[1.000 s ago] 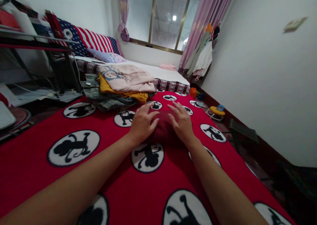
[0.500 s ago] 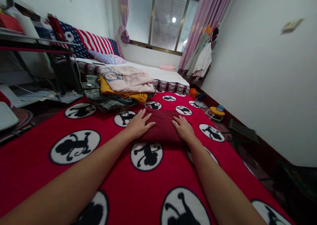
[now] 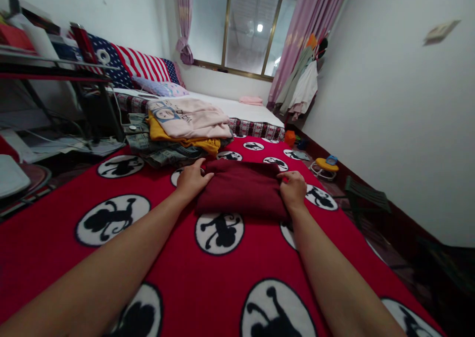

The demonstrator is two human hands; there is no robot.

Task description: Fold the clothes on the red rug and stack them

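Observation:
A dark red folded garment (image 3: 241, 188) lies on the red blanket (image 3: 178, 277), which is printed with black monkey figures in white ovals. My left hand (image 3: 191, 181) is at the garment's left edge, thumb and fingers closing on the cloth. At the opposite edge, my right hand (image 3: 293, 188) has its fingers curled in a pinch on the far right corner. Beyond my left hand is a stack of folded clothes, with a pale pink sweatshirt (image 3: 200, 119) on top, a mustard garment (image 3: 181, 141) under it and denim (image 3: 159, 151) at the bottom.
A desk (image 3: 55, 74) with cables below stands at the left. Behind the stack is a bed (image 3: 222, 102) with a pillow (image 3: 159, 86). Along the right wall are a yellow-topped stool (image 3: 326, 166), a dark folding stool (image 3: 365, 193) and hanging clothes (image 3: 302, 89).
My hands have gone from hovering over the garment, to lying flat on it, to its two side edges, where the fingers now curl in. More of the dark red cloth shows between them.

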